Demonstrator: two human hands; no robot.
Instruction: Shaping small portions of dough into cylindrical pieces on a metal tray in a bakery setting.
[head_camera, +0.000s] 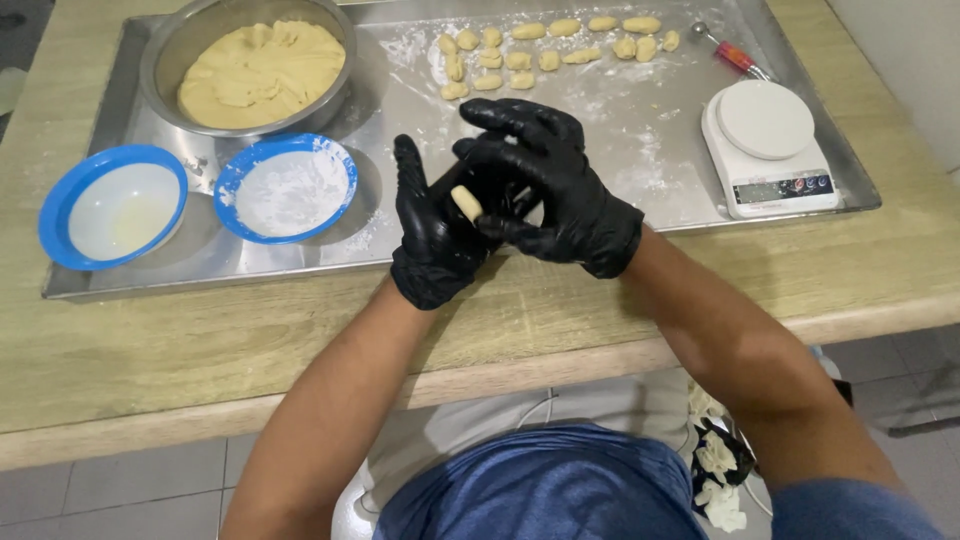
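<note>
Both my hands wear black gloves and meet above the front edge of a large steel tray (620, 150). A small pale piece of dough (466, 202) sits between them. My left hand (432, 235) cups it from the left. My right hand (548, 185) presses over it from the right, fingers curled. Several shaped dough pieces (520, 58) lie in rows on the floured far part of the tray. A steel bowl (170, 50) at the tray's far left holds a mass of yellow dough (262, 72).
A blue-rimmed bowl of white flour (288, 187) and a blue-rimmed bowl of pale liquid (112, 205) stand at the tray's left. A white digital scale (768, 148) and a red-handled scoop (735, 55) are at the right. The tray rests on a wooden table (200, 340).
</note>
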